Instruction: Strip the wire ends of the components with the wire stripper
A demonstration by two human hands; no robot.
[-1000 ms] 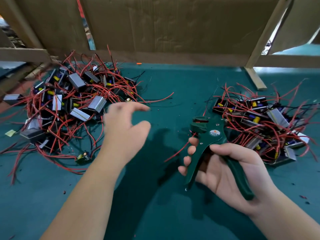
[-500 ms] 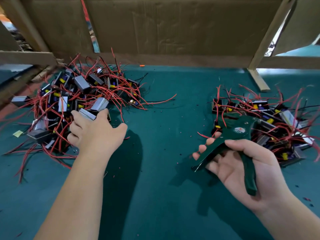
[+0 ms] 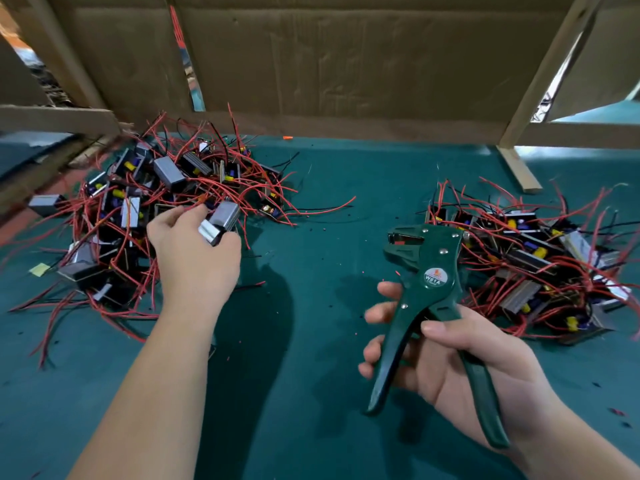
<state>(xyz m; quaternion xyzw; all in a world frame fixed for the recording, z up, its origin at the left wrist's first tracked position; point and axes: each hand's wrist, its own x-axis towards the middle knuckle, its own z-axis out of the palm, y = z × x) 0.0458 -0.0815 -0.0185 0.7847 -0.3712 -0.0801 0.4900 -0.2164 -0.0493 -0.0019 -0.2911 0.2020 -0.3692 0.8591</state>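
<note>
The green wire stripper [image 3: 437,271] is held upright above the table, right of centre and just left of the right-hand pile, with its head turned toward the far left and a round label reading "W01A" seen on its pivot. It is gripped by the right hand [image 3: 450,372]: the thumb is laid across the join of the two handles and the fingers are curled round the left handle from behind, while the handles themselves are spread apart. A silver, box-shaped component [image 3: 220,222] is pinched between the thumb and fingers of the left hand [image 3: 194,261] at the near right edge of the left pile of components [image 3: 138,202], where metal-cased parts are tangled with red and black wires. A second pile of such components [image 3: 540,268] is heaped on the right. Both piles are spread on a dark green table mat [image 3: 311,393], on which small red specks are scattered. A yellow scrap [image 3: 39,269] is seen at the far left edge. The far side is closed by a cardboard wall [image 3: 346,64], and a pale wooden strut [image 3: 519,168] is leaned against it on the right.
</note>
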